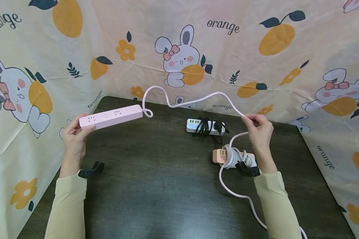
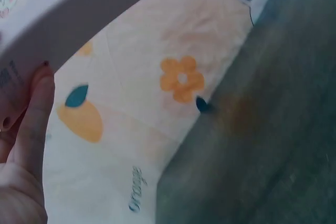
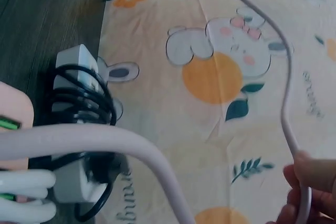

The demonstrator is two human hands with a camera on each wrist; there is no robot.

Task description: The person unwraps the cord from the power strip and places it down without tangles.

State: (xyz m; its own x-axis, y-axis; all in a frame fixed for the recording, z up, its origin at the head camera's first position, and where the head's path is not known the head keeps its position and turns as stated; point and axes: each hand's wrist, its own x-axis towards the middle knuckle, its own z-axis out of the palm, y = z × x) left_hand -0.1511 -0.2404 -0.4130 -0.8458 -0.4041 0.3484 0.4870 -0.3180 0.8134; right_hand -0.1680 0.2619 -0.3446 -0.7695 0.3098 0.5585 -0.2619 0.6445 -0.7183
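Observation:
A pink power strip (image 1: 112, 117) is held up above the table's left side, gripped at its outer end between the thumb and fingers of my left hand (image 1: 74, 136). The left wrist view shows the strip's underside (image 2: 79, 19) with my fingers against it. From its inner end a pale pink cord (image 1: 194, 101) loops once and runs in waves to the right. My right hand (image 1: 259, 131) pinches that cord between thumb and fingers. Beyond the pinch the cord curves down past the wrapped strips and under my right forearm.
At the back right lies a white power strip (image 1: 191, 126) wrapped in its black cord. Nearer, an orange-pink power strip (image 1: 219, 156) has a white cord wound round it. The dark table (image 1: 149, 179) meets a printed cloth (image 1: 113, 76) at the back and sides.

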